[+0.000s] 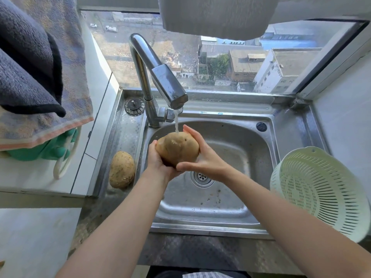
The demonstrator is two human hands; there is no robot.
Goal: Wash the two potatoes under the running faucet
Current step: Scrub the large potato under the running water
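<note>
- Potatoes, two in all: one potato (177, 149) is held over the sink basin under the water. The second potato (121, 169) lies on the steel ledge left of the basin, well apart from the hands.
- Tabletop (190, 253), dark and speckled, runs along the near rim of the sink; both bare forearms cross above it.
- Sink (220, 227): one steel basin, holding a round drain (202, 176) and a few dark specks near it.
- Colander (321, 193): one, pale green slotted plastic, tilted at the right side of the sink with its open side facing the camera.
- Left hand (155, 160) cups the held potato from below and the left, fingers curled under it.
- Right hand (200, 157) wraps its right side, thumb at the near end, fingers up behind it. Both hands grasp the same potato and cover its lower part.
- Water stream (176, 123) lands on top of the held potato.
- Faucet (160, 77): one, chrome, rising from the back left of the sink, spout above the potato. A round plug (134, 106) lies on the ledge just beside its base.
- Towels (30, 67): two hang at the left, a grey one over a patterned one, with a green rubber glove (46, 149) below them.
- Window (220, 63) stands behind the sink; a grey cloth (216, 17) hangs across its top.
</note>
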